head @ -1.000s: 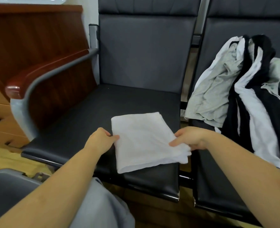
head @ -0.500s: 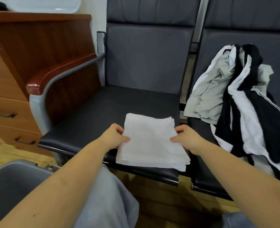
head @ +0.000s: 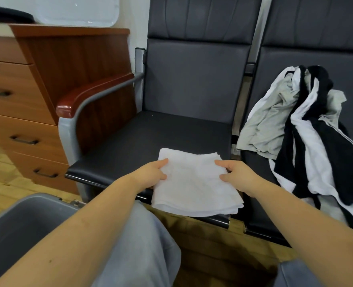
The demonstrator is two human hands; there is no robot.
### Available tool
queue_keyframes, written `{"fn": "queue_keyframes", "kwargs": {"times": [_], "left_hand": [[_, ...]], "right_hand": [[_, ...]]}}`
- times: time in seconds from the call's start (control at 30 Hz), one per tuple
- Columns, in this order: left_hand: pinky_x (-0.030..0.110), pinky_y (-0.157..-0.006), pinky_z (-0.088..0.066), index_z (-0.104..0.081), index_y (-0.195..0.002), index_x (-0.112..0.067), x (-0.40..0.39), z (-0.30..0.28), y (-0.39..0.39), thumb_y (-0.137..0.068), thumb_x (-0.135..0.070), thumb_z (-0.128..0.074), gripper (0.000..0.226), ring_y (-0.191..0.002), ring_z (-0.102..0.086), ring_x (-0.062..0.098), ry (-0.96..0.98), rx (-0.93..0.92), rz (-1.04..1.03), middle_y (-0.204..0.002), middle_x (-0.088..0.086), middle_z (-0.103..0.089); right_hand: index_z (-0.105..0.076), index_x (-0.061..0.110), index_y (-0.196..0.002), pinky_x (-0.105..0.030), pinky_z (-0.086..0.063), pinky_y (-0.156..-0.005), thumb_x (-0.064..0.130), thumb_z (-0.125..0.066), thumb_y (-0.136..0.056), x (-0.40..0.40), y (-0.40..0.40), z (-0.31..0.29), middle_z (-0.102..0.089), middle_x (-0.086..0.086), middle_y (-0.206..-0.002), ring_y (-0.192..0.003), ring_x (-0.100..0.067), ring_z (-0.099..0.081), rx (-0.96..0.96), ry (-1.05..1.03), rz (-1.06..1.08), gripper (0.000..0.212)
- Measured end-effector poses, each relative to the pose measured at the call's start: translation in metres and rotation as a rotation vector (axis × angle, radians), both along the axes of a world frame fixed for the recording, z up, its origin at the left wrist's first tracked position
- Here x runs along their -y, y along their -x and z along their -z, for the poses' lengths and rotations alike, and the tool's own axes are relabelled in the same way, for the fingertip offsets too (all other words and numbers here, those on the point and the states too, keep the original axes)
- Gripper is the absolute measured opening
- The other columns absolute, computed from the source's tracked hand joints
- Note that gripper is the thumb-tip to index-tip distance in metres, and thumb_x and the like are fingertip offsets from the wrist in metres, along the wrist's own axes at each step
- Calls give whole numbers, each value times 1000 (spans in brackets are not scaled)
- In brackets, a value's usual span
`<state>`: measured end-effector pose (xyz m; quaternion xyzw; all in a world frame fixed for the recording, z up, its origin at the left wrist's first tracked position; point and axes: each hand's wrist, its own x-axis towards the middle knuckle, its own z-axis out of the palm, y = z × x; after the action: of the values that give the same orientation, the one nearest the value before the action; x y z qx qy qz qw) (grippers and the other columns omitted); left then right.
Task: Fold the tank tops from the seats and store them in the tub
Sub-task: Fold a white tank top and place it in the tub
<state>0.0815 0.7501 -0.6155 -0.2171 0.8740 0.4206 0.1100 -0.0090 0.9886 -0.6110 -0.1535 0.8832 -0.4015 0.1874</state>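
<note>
At the bottom of the frame your two forearms reach up toward the centre, over your knees in grey trousers [head: 138, 251]. In the lower left corner sits the grey tub [head: 16, 226], its rim just beside your left forearm.

Just past that, in the middle of the frame, your left hand [head: 150, 175] pinches the left edge of the folded white tank top [head: 192, 183], thumb on top and fingers curled under it. Your right hand [head: 236, 175] grips the right edge the same way. The folded top lies at the front edge of the left seat [head: 150, 137], its near side hanging slightly past the seat's lip.

On the right of the frame, the right seat [head: 260, 214] carries the pile of unfolded tank tops [head: 308, 129], grey, white and black, draped against its backrest and well apart from the folded one.

To the left of centre, a red-brown armrest [head: 92, 92] on a grey metal frame borders the left seat. Beyond it, in the upper left, stands a wooden chest of drawers [head: 26, 96], with a white tray-like object [head: 76, 11] on top.
</note>
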Motion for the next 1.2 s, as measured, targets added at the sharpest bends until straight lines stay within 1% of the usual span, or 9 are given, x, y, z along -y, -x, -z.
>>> {"fn": "queue_keyframes", "kwargs": {"times": [0.17,0.3,0.4,0.57,0.67,0.8,0.93,1.03,1.2], "left_hand": [[40,-113,-30,-15,-153,-37,7,-9,-4,-99,-16,-49,66,-137,-36,28,9,-40,-33,-159,4,-21],[43,-103,-46,-14,-152,-39,32,-31,-12,-97,-10,-53,74,-127,-49,29,-40,-79,-103,-158,5,-22],[46,-100,-48,-16,-152,-36,60,-48,-27,-95,-4,-54,76,-125,-49,29,-138,-146,-171,-156,5,-27],[34,-87,-47,-14,-154,-30,111,-54,-68,-97,-4,-51,73,-109,-46,17,-161,-188,-233,-145,-1,-38],[40,-97,-46,-14,-154,-33,143,-45,-101,-97,-7,-53,73,-112,-45,18,-136,-152,-316,-146,-2,-37],[41,-101,-45,-14,-153,-34,185,-20,-152,-97,-9,-54,74,-115,-46,19,-139,-127,-441,-137,-8,-36],[43,-99,-48,-17,-153,-33,216,8,-202,-93,-3,-57,79,-120,-49,24,-235,-122,-567,-143,-3,-37],[46,-98,-50,-17,-153,-32,229,24,-236,-91,-3,-59,80,-120,-51,26,-245,-112,-641,-140,0,-41],[36,-84,-54,-7,-154,-30,232,48,-283,-93,-2,-55,83,-112,-53,22,-234,-76,-738,-133,-2,-42]], "right_hand": [[-41,14,-145,-22,-41,-91,-2,-53,-93,12,2,-23,-46,-5,-144,-124,-22,-50,-86,-42,-46,55],[-37,22,-147,-30,-40,-102,5,-51,-95,40,8,-47,-41,-4,-148,-127,-23,-47,-200,-96,-87,56],[-36,23,-147,-23,-37,-94,5,-50,-97,73,8,-58,-39,-1,-149,-128,-22,-45,-256,-94,-130,55],[-36,25,-147,-20,-36,-92,4,-48,-96,140,-2,-57,-33,-1,-154,-132,-21,-41,-277,-83,-247,56],[-32,29,-148,-21,-34,-92,7,-49,-97,188,-17,-47,-28,-1,-156,-134,-21,-39,-303,-136,-337,58],[-31,28,-149,-25,-32,-105,8,-48,-98,251,-46,-32,-28,0,-156,-139,-20,-32,-307,-162,-489,57],[-29,28,-150,-27,-33,-104,9,-45,-99,306,-79,-11,-32,-2,-154,-136,-22,-37,-288,-190,-625,56],[-28,28,-150,-28,-34,-104,10,-43,-100,338,-104,7,-33,-5,-153,-134,-25,-38,-283,-222,-713,55],[-26,32,-150,-30,-35,-106,12,-42,-101,373,-149,33,-33,-4,-153,-134,-24,-40,-281,-291,-795,55]]}}
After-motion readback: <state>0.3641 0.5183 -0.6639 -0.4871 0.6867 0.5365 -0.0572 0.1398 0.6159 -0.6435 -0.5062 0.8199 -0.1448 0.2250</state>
